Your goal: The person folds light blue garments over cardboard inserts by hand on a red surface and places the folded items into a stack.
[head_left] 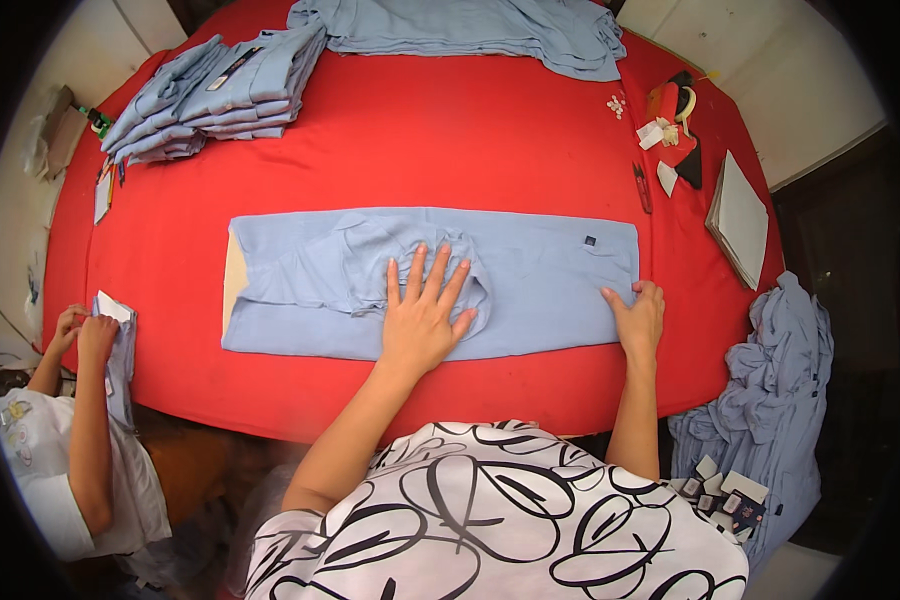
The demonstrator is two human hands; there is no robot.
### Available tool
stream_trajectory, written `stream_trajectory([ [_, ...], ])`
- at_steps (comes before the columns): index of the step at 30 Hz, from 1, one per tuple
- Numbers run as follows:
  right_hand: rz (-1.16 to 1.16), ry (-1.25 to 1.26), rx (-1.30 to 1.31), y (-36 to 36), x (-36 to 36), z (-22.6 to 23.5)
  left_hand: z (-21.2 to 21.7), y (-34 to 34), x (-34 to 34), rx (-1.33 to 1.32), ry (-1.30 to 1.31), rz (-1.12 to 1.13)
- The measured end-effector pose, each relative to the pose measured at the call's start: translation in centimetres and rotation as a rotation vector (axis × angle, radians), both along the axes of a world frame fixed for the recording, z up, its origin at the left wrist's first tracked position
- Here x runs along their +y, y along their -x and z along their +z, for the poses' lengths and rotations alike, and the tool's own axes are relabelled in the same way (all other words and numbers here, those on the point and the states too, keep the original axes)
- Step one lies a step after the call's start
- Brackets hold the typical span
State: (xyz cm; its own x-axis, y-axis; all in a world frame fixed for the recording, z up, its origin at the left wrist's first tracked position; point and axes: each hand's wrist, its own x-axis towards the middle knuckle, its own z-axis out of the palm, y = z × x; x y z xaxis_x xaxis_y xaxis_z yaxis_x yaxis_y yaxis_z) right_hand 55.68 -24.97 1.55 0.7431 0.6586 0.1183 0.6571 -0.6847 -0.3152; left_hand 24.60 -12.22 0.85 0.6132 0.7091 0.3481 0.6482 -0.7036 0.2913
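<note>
Head view: folded light-blue garment, centred on red tablecloth.
Left hand lies flat, fingers spread, apparently steadying the bunched layer; right hand touches the 3 o'clock edge, grip cannot be told. Tablecloth's rim runs near at 6 o'clock; cloth separates garment from thread snips at 2 o'clock.

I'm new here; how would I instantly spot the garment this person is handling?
Find the big red-covered table. Across its middle, with the left hand spread flat on top, lies a long pale-blue garment. Unlike the folded stack at far left and the blue pile at the far edge, it shows a cream strip at its left end.
</note>
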Motion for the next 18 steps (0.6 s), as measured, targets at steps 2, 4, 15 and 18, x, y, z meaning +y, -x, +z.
stream_trajectory([
  [2,-0.024,-0.017,0.112,-0.5,0.2,0.4,-0.4,-0.2,-0.1,0.029,0.008,0.013],
  [4,-0.013,-0.085,0.218,-1.1,0.3,0.6,-0.3,-0.2,0.0,0.031,0.004,0.021],
  [15,0.885,-0.277,0.508,14.5,8.1,8.0,0.6,2.5,2.2,-1.154,0.762,0.004],
  [18,1.094,-0.126,0.599,19.4,7.6,4.4,0.3,2.6,2.5,-1.268,0.886,0.081],
])
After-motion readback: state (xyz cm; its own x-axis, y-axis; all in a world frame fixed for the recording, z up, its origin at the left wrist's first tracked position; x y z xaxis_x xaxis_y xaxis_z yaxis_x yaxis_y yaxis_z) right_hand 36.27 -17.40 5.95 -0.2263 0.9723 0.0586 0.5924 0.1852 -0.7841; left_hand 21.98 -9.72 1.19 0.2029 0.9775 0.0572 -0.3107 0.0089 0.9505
